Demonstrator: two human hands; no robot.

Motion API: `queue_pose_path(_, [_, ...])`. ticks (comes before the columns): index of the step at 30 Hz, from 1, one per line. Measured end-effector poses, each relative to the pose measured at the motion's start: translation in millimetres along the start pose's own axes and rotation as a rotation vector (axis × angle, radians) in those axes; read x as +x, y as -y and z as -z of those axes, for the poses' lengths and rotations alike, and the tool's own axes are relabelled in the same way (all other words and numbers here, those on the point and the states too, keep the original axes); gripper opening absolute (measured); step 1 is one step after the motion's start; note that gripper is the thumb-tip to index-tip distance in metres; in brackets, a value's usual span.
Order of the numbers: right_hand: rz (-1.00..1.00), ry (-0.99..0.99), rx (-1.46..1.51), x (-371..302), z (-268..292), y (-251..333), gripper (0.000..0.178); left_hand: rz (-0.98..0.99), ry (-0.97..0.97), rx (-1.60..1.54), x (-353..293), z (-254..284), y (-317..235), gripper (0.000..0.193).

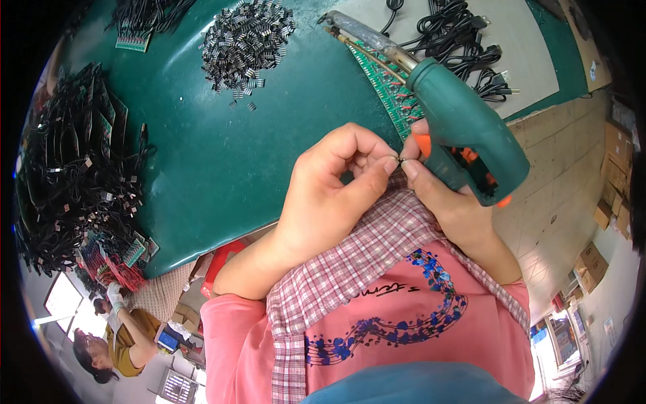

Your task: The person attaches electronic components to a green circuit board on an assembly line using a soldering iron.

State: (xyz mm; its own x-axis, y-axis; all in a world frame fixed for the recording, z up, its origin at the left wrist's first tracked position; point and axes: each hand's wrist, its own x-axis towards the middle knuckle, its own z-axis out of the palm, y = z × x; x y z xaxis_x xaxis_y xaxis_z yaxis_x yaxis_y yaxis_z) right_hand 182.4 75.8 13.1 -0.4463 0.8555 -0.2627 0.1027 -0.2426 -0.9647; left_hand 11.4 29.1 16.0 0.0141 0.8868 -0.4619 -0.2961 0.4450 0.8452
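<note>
Pinching a tiny piece [400, 160], left hand [340, 188] and right hand [449, 202] meet near table edge [214, 244], open room leftward.

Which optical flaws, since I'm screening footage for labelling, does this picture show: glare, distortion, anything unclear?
Head view: pale glare streaks the green tabletop toward the upper left; a bright panel at lower left is washed out to white; fisheye curvature bends edges near the rim, with black corners; the tiny item between the left hand and right hand is too small to identify.
</note>
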Motion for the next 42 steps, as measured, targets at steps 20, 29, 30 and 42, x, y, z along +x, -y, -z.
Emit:
queue_pose_path(20, [0.021, -0.024, -0.044, 5.5, -4.2, 0.1, 0.022, -0.018, -0.053, 0.094, -3.1, -7.9, 1.4, 0.004])
queue_pose_path(29, [-0.291, -0.108, 0.179, -15.6, 20.0, 27.4, 0.040, 0.136, -0.243, 0.309, 57.4, 35.5, -42.3, 0.013])
queue_pose_path(30, [-0.302, -0.070, 0.121, -17.1, 20.6, 26.7, 0.039, 0.137, -0.246, 0.306, 63.9, 38.1, -41.3, 0.013])
queue_pose_path(42, [-0.322, 0.053, -0.247, -13.3, 24.5, 26.1, 0.011, 0.199, -0.184, 0.255, 77.9, 45.3, -40.3, 0.014])
